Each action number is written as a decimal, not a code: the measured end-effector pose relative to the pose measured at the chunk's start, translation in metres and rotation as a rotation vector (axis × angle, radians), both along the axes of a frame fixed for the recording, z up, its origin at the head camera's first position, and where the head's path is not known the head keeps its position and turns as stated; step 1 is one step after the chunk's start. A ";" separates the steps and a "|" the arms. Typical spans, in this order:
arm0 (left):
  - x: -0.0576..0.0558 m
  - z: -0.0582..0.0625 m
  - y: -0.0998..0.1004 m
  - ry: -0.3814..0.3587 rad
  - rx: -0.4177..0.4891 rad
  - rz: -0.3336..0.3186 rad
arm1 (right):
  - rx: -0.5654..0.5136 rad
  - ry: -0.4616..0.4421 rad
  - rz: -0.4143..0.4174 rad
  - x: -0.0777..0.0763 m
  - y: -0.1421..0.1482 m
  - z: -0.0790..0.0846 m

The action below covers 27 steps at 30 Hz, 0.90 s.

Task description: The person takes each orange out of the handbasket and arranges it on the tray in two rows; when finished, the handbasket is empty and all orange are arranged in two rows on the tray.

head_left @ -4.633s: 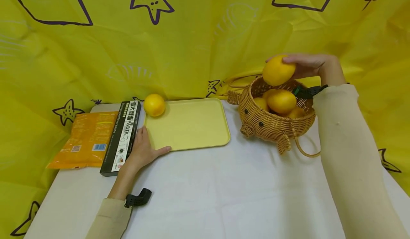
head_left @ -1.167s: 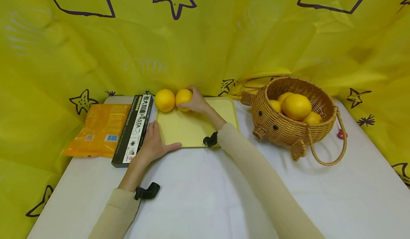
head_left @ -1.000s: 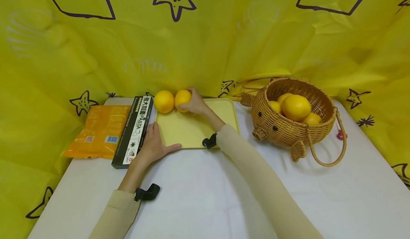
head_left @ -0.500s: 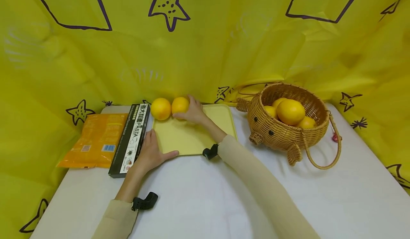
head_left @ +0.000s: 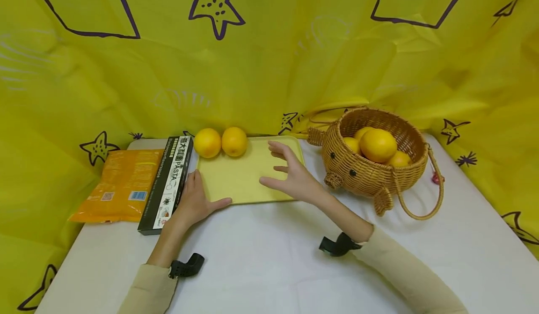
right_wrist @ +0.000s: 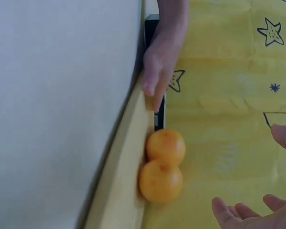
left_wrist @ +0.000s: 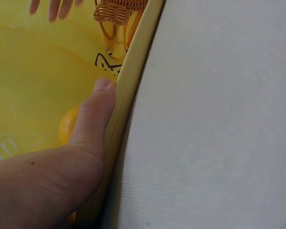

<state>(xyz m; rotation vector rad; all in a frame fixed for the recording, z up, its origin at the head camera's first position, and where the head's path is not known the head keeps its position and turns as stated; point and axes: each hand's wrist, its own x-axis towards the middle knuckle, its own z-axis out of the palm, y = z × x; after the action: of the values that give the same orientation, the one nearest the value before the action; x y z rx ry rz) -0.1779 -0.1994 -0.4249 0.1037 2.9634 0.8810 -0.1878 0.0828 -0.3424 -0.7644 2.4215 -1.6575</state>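
1. The bag (head_left: 120, 183), orange and printed, lies at 9 o'clock from the tray's middle, toward the far left of the surface (head_left: 261, 267).
2. The box (head_left: 162, 197), black and white with "PASTA" on it, lies between bag and tray, also at 9 o'clock.
3. The left hand (head_left: 194, 204) is at 8 o'clock, on the tray's near left corner. Its grip is spread: the fingers lie along the tray's left side, next to the box, and the thumb is stretched along the near rim.
4. The tray (head_left: 240, 178), pale yellow, lies flat. At its far left corner sit two oranges side by side: the left orange (head_left: 207, 142) at 10 o'clock, the right orange (head_left: 234, 141) at 11.
5. The right hand (head_left: 296, 178) hangs at 3 o'clock by the tray's right side, well apart from both oranges, its grip spread, thumb away from the fingers.
6. The basket (head_left: 362, 180), wicker with a pig's face, stands further out at 3 o'clock, snout toward its own 8 o'clock. Four more oranges (head_left: 378, 145) show inside.
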 end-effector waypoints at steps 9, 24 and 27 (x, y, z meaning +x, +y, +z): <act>-0.005 0.005 -0.001 0.010 0.018 0.011 | 0.212 -0.009 -0.019 -0.005 0.088 0.077; 0.002 0.002 0.001 -0.030 0.017 0.025 | 0.731 -0.133 0.154 -0.078 0.224 0.116; 0.002 0.001 0.001 -0.023 0.007 0.015 | 0.790 -0.219 0.244 -0.092 0.239 0.116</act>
<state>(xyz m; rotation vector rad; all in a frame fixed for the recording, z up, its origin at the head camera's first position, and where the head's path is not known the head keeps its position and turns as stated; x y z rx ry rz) -0.1759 -0.1986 -0.4237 0.0707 2.9444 0.8885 -0.2795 0.3213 -0.2264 -0.6505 2.3915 -0.5628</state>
